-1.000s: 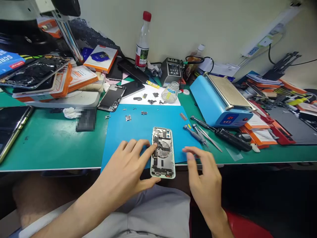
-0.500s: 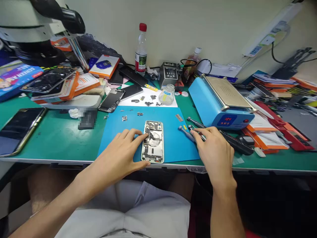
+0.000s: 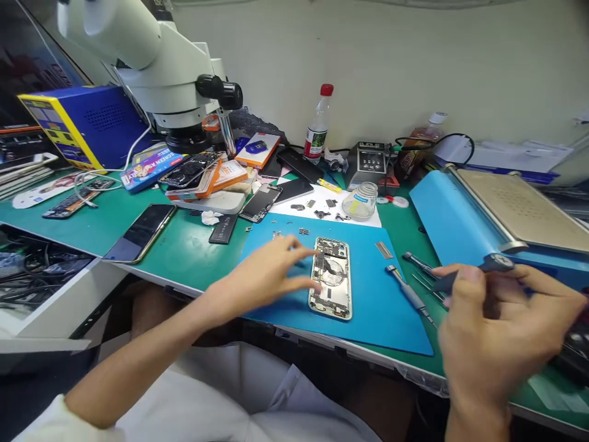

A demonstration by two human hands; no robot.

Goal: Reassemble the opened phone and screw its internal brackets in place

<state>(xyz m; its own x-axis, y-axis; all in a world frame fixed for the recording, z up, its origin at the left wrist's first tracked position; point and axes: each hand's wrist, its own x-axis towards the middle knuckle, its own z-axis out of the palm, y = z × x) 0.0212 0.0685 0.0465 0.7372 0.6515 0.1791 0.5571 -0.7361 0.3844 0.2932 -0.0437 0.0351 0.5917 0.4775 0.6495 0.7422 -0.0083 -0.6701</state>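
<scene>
An opened phone housing [image 3: 339, 293], with its inner parts showing, lies on the blue mat [image 3: 377, 307]. At its left edge is my left hand [image 3: 276, 270], thumb and forefinger apart; whether they touch the frame I cannot tell. My right hand [image 3: 499, 331] is raised at the right of the mat, its fingers closed round a dark grey screwdriver [image 3: 498, 263] whose round cap faces up. Another screwdriver [image 3: 409, 293] lies across the mat's right edge, close to a second one [image 3: 418, 263] and thin tweezers [image 3: 427, 285]. Several small metal parts [image 3: 304, 231] sit behind the phone.
A blue heated machine [image 3: 442, 202] stands at the right. Behind the mat are a glass jar [image 3: 361, 202] and a red-capped bottle [image 3: 317, 129]. To the left are a microscope [image 3: 179, 92], a battery [image 3: 223, 229], a detached screen [image 3: 261, 202] and another phone [image 3: 142, 233].
My right hand has lifted a screwdriver from beside the mat and moved right with it. My left hand stays by the phone, its fingers shifted slightly. The view has swung left.
</scene>
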